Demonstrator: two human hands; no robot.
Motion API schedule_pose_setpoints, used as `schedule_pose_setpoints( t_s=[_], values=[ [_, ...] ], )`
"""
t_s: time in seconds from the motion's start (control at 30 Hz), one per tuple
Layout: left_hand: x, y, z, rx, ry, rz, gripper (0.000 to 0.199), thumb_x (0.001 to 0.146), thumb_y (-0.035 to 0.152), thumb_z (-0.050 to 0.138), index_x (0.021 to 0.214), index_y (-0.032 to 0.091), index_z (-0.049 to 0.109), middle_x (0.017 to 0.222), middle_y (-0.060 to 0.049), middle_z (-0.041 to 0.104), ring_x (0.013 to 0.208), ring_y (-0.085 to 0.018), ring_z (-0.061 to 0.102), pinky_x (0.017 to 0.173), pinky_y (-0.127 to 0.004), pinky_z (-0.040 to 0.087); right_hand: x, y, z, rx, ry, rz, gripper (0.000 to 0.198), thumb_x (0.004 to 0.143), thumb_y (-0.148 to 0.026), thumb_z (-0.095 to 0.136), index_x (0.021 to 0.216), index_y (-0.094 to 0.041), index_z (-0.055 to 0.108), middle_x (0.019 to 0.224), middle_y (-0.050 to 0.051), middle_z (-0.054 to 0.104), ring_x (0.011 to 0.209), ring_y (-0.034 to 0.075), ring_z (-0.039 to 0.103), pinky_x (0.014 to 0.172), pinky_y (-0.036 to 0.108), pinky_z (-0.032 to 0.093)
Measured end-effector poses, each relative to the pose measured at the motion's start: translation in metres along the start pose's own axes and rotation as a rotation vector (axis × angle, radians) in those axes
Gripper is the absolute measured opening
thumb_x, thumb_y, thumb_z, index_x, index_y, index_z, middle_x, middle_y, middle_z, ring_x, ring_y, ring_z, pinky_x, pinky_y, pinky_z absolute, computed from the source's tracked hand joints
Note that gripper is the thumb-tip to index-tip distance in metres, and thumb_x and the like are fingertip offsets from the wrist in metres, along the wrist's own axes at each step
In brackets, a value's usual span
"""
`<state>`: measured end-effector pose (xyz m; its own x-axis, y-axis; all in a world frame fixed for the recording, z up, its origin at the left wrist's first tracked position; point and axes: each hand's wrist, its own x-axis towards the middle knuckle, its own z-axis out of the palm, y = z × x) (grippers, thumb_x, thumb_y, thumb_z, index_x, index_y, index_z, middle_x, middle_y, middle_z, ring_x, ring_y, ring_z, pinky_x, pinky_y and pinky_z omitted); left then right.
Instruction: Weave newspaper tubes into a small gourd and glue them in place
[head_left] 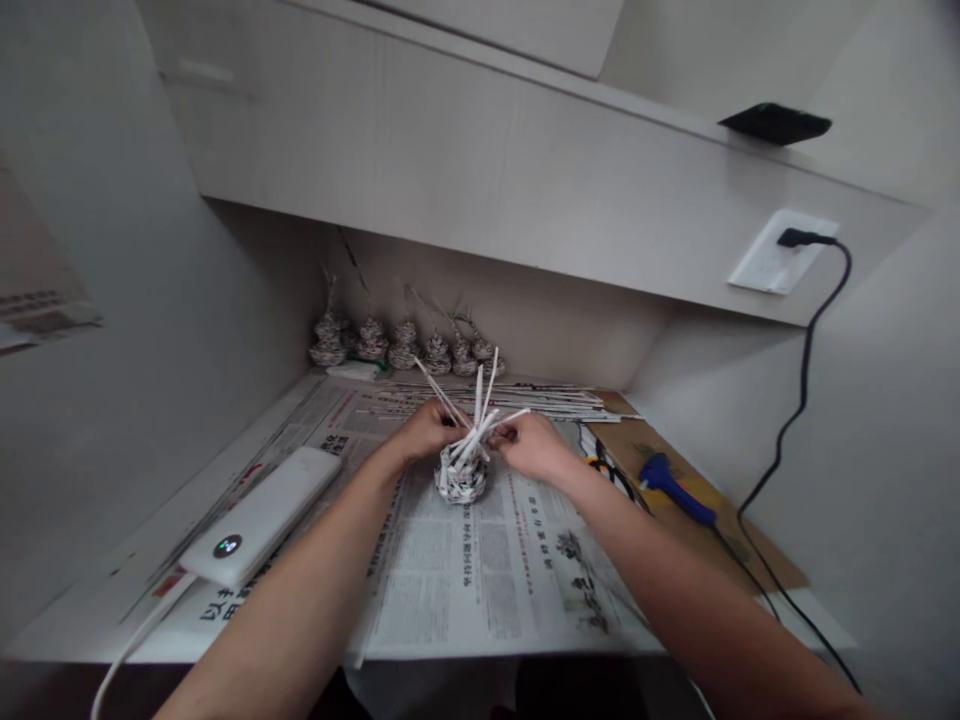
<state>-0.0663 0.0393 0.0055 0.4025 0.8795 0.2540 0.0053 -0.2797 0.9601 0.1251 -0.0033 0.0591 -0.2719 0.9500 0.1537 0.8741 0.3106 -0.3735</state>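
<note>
A small round woven paper piece point(460, 478) stands on the newspaper in front of me, made of rolled newsprint, with several white paper strips point(477, 415) fanning up from its top. My left hand point(431, 432) is at the left side of the strips, its fingers closed around the base of some of them. On the other side, my right hand point(529, 442) pinches at the strips near the top of the weave. Its fingertips are small in view, and which strip they grip is hard to make out.
Several finished-looking gourd-shaped woven pieces point(405, 345) line the back wall. Rolled paper sticks point(525, 402) lie behind my hands. A blue glue gun point(677, 488) rests on cardboard point(720, 540) at right, its black cord near. A white power bank point(262, 515) lies left.
</note>
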Motion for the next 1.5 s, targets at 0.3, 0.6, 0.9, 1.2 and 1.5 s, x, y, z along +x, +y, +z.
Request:
schedule_pose_setpoints(
  t_s=[0.3,0.6,0.9,1.2,1.5],
  values=[
    [-0.003,0.001,-0.002,-0.007,0.026,-0.027,0.027,0.058,0.033,0.078,0.073,0.011,0.074,0.064,-0.005,0.07,0.058,-0.015,0.059,0.056,-0.023,0.046,-0.005,0.014,-0.01,0.07,-0.037,-0.064,0.023,0.085,-0.039,0.057,0.084,-0.022,0.072,0.078,0.002,0.072,0.067,0.015,0.061,0.06,0.024,0.038],
    [-0.001,-0.001,-0.003,0.012,0.006,-0.007,0.023,0.059,0.031,0.076,0.071,0.011,0.073,0.067,-0.005,0.07,0.059,-0.015,0.059,0.057,-0.023,0.046,-0.012,0.006,-0.015,-0.125,0.023,-0.199,0.017,0.085,-0.031,0.056,0.087,-0.025,0.072,0.086,0.002,0.073,0.081,0.018,0.064,0.07,0.026,0.04],
    [-0.001,-0.003,-0.003,0.052,0.027,-0.016,0.025,0.06,0.033,0.074,0.072,0.011,0.072,0.066,-0.005,0.069,0.059,-0.014,0.058,0.057,-0.024,0.047,-0.008,0.003,-0.012,-0.062,-0.032,-0.119,0.017,0.082,-0.028,0.056,0.09,-0.023,0.071,0.085,0.002,0.073,0.076,0.017,0.064,0.064,0.025,0.039],
    [-0.001,-0.002,-0.003,0.038,0.001,-0.013,0.023,0.058,0.031,0.075,0.07,0.012,0.073,0.066,-0.005,0.07,0.058,-0.015,0.059,0.057,-0.024,0.046,-0.007,0.004,-0.008,-0.104,-0.061,-0.101,0.024,0.088,-0.027,0.048,0.078,-0.021,0.069,0.077,0.005,0.071,0.069,0.017,0.06,0.06,0.026,0.035],
    [-0.003,0.003,0.0,0.038,-0.026,-0.025,0.026,0.058,0.034,0.076,0.071,0.011,0.073,0.067,-0.006,0.071,0.06,-0.016,0.06,0.059,-0.025,0.047,-0.012,0.001,-0.005,-0.074,-0.019,-0.138,0.019,0.087,-0.029,0.053,0.082,-0.022,0.07,0.078,0.003,0.07,0.07,0.016,0.058,0.061,0.026,0.033]
  ],
)
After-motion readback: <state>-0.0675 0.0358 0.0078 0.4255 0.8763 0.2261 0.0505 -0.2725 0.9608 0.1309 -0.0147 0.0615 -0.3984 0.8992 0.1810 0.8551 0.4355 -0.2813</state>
